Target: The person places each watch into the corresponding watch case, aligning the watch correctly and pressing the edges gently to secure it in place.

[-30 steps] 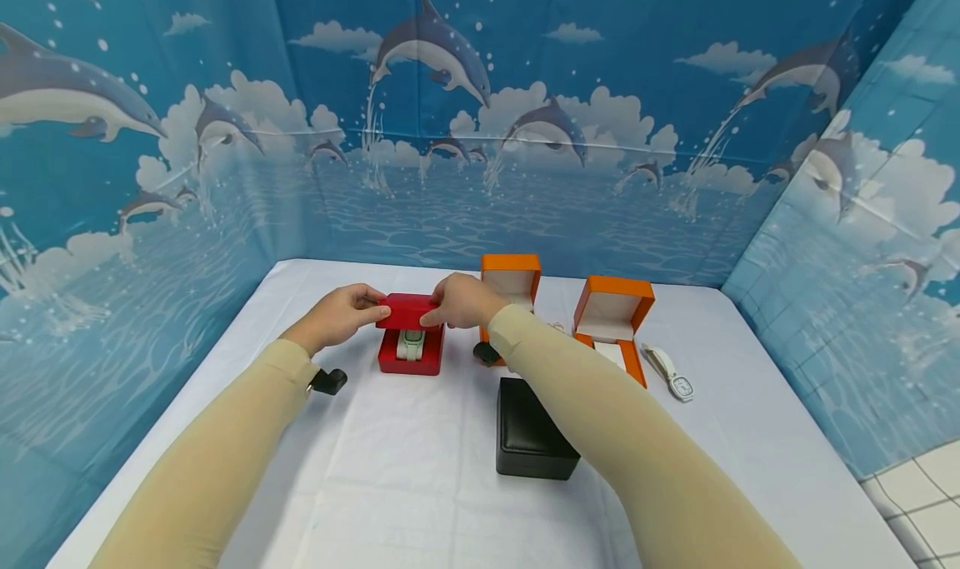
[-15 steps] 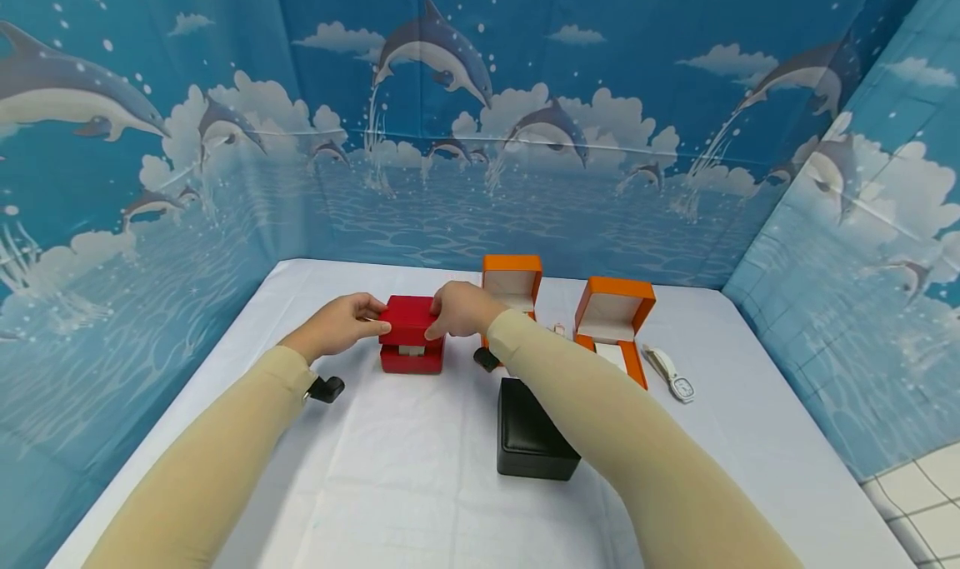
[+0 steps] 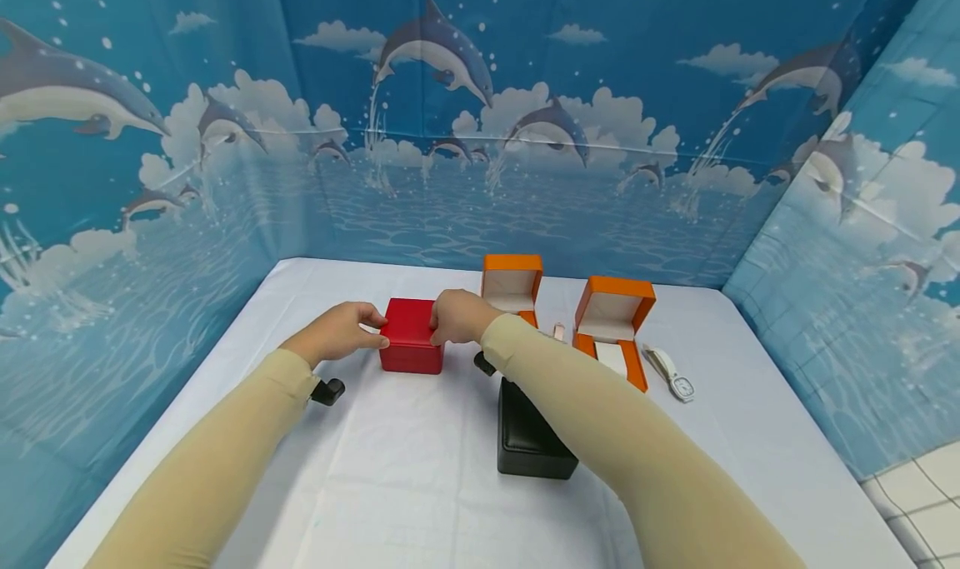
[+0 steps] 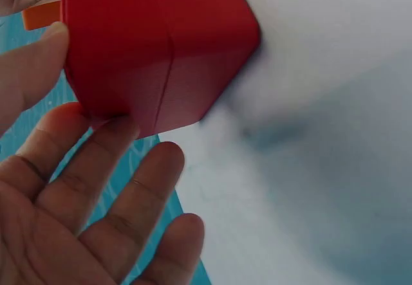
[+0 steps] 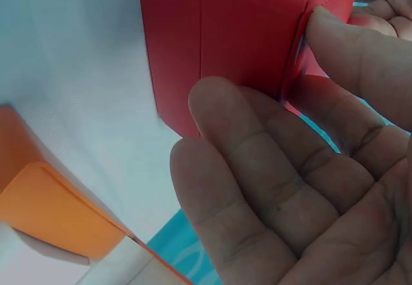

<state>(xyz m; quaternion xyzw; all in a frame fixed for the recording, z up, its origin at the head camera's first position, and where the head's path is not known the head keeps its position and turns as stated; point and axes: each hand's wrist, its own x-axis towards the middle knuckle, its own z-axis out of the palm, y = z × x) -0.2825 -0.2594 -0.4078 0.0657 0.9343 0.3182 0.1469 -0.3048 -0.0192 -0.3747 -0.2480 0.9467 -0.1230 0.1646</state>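
Note:
The red watch box (image 3: 409,336) sits on the white table with its lid down, so the watch inside is hidden. My left hand (image 3: 341,333) pinches the lid's left side. In the left wrist view its thumb (image 4: 38,66) lies along the lid edge, two fingertips touch the far corner and the other fingers are spread. From the opposite side my right hand (image 3: 461,315) pinches the lid, thumb at the edge in the right wrist view, with several fingers (image 5: 257,143) bent beside the box wall.
Two orange watch boxes stand open, one at the back (image 3: 512,282) and one further right (image 3: 615,311). A white-strapped watch (image 3: 670,374) lies right of them, and another small watch (image 3: 558,331) between them. A black box (image 3: 532,436), partly under the right forearm, stands nearer.
The red box's lid has come down over the white-strapped watch, and the gap at the front has closed. Both hands have lowered slightly with it.

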